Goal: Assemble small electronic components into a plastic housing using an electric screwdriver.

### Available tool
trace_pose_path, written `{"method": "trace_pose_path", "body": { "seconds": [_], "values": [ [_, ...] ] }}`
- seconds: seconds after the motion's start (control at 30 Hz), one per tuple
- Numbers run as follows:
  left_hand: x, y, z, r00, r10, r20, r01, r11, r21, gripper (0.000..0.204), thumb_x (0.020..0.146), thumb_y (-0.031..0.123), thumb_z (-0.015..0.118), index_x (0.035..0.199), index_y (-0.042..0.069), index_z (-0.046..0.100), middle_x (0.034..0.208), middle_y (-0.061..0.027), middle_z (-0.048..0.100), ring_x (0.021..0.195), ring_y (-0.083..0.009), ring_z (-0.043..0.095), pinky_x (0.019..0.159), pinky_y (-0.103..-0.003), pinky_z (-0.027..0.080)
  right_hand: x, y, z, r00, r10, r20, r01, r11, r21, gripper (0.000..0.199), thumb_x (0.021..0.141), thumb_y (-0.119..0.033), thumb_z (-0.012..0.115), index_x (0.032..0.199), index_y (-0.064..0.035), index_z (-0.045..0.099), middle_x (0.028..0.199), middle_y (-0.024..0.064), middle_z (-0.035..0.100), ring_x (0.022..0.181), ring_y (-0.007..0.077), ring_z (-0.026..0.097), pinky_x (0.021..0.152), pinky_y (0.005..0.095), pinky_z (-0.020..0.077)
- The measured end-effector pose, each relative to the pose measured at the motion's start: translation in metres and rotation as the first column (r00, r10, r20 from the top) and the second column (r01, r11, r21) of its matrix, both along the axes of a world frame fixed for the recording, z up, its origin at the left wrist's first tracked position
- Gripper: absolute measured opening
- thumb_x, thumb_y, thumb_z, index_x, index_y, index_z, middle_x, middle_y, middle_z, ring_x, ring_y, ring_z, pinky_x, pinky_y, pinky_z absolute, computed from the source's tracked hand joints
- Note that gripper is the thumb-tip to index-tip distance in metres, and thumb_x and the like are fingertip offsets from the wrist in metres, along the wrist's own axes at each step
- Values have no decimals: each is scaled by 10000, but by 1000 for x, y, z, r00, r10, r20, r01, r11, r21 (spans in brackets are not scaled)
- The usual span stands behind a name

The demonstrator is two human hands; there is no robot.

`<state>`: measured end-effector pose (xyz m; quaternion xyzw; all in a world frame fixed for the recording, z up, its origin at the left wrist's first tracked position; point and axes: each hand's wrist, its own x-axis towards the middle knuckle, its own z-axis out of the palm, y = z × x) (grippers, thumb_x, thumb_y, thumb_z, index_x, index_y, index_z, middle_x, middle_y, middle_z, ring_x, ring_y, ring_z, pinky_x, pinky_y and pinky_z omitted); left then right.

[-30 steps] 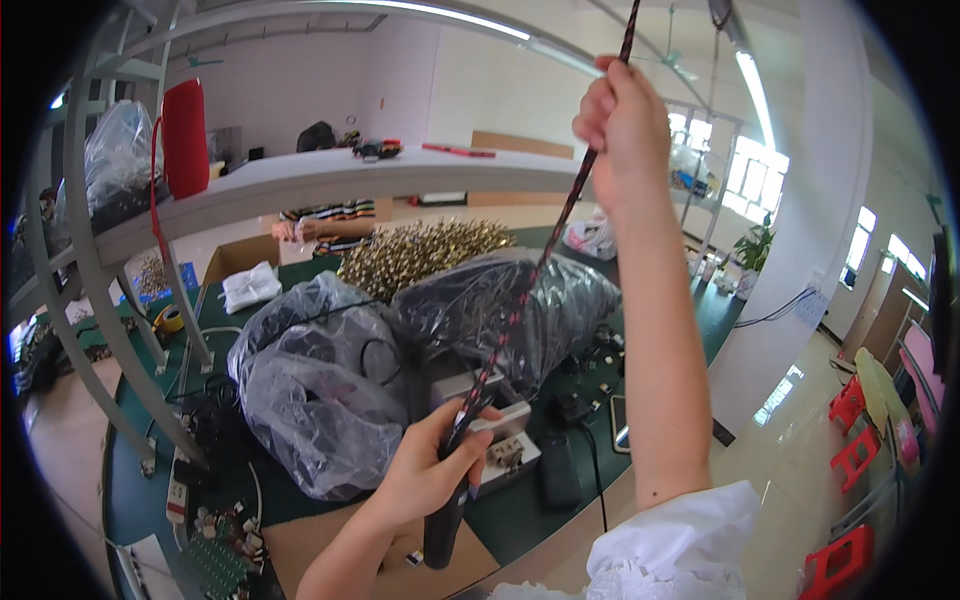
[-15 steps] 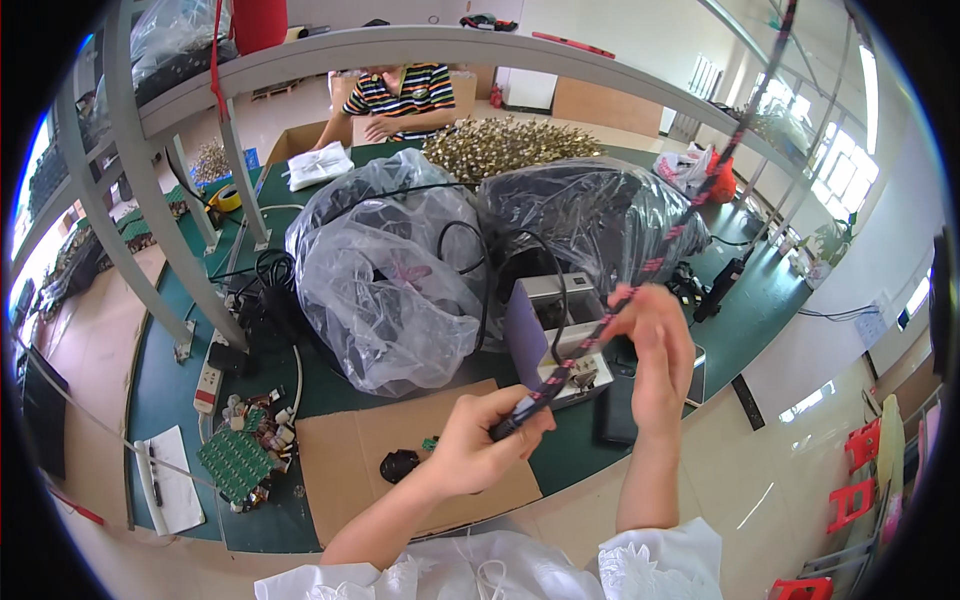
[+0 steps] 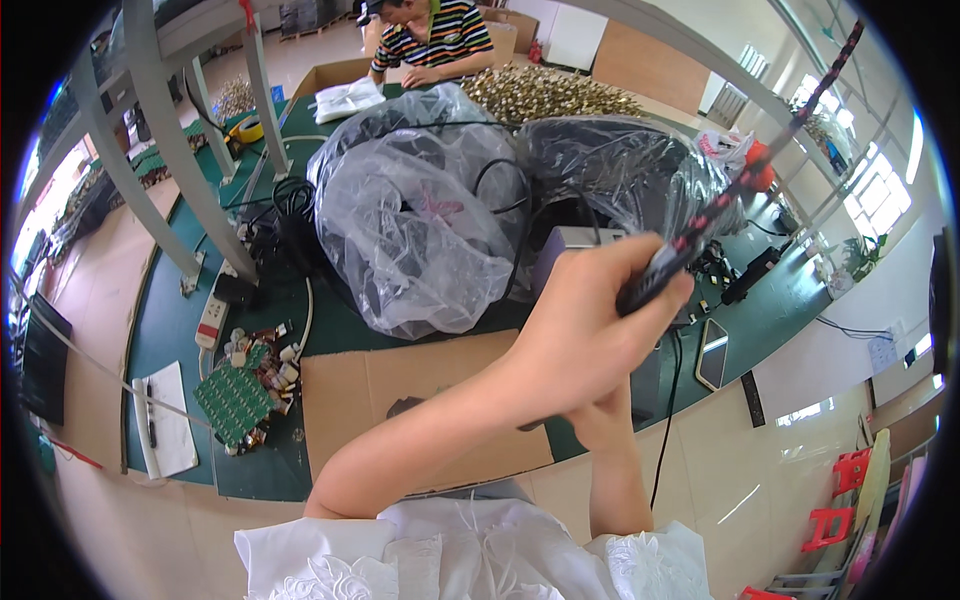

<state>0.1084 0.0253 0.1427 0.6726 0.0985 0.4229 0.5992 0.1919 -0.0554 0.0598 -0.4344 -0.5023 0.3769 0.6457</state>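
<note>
Handle-in-hand stage, no more: the left hand (image 3: 595,318) has its fingers and thumb wrapped around a black handle (image 3: 652,285), up over the right part of the green bench (image 3: 258,475); no contact with any bench item shows and nothing looks finished with it, so judging by this view, the work is at an early point and any use of the handle is left undone. Right hand (image 3: 603,420) is below, mostly hidden behind the left wrist; can't tell whether its fingers are spread or pinching something. Handle looks smooth, dark, slim, tilted up to the right, running into a black cord (image 3: 705,220) with pink-red flecks that slants toward the upper right corner. Nearby: cardboard sheet (image 3: 345,375) under the left forearm, with a dark item (image 3: 403,405) partly covered; silver box (image 3: 575,238) just behind the left hand; clear plastic bag (image 3: 420,230) farther left; phone (image 3: 712,355) near the bench's right edge.
</note>
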Motion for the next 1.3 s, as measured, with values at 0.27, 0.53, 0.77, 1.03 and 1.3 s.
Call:
{"method": "trace_pose_path", "body": {
  "seconds": [0.27,0.53,0.77,1.03,1.3],
  "values": [
    [-107,18,-69,868,472,-156,-389,841,376,419,817,182,609,1193,21,515,1061,-100,551,1001,-217,514,879,-321,365,-18,41,-20,866,92,-491,9,980,201,496,802,-169,577,1207,-16,335,1055,150,463,514,207,553,468,319,461],
    [-132,-58,-168,621,575,-532,-260,792,552,84,690,115,664,773,115,652,831,-19,548,844,-210,497,770,-347,375,-31,31,-37,962,79,-260,-23,977,212,523,826,-265,603,1155,25,318,987,169,451,537,197,564,487,308,472],
    [-97,-63,-214,555,659,-508,-37,630,776,74,712,171,649,779,140,648,833,4,528,872,-170,475,806,-342,337,-10,-9,-61,943,-175,-283,211,972,101,551,802,-306,630,1159,-22,323,961,144,462,536,199,562,483,323,474],
    [-95,-68,-222,599,627,-498,-241,734,635,69,693,150,668,739,120,626,804,-7,508,833,-176,475,727,-337,339,-35,-6,-73,953,-154,-262,186,977,101,611,757,-443,650,1117,-67,330,908,114,465,454,185,513,411,318,448],
    [-94,-72,-234,591,645,-484,-330,741,585,119,632,123,720,736,137,663,763,24,516,791,-177,481,720,-343,322,-35,0,-84,961,-159,-227,191,974,126,609,755,-435,662,1113,-71,330,891,117,470,454,182,516,419,311,457]
  ]
}}
